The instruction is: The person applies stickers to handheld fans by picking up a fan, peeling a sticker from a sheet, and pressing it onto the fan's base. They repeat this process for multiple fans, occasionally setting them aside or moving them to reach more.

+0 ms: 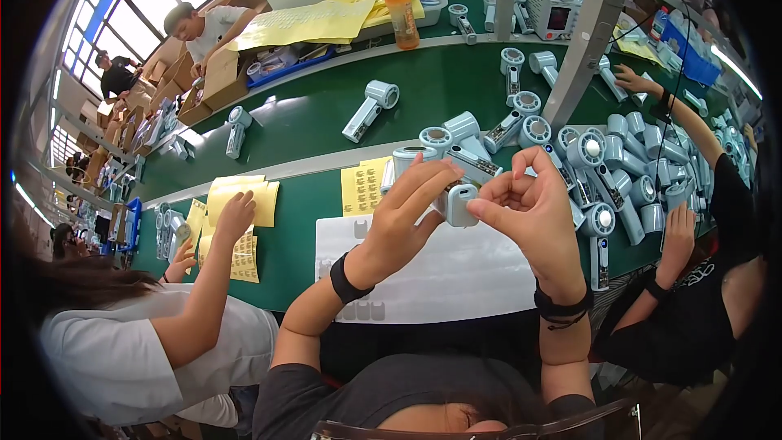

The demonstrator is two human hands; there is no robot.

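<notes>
A light blue handheld fan is in my left hand, with the flat end of its handle toward me. The fingers wrap over the handle and hide part of it. Close on the right, my right hand has its fingers curled and its thumb tip at the edge of that handle end. Whether anything thin sits between its fingertips is hidden. Below both hands lies a white sheet with a few grey rounded stickers along its left and lower edges.
Many light blue fans are heaped to the right. A yellow sticker sheet lies beyond my left hand. Co-workers sit on both sides, one handling yellow sheets. A metal post rises at the right; a green belt runs across.
</notes>
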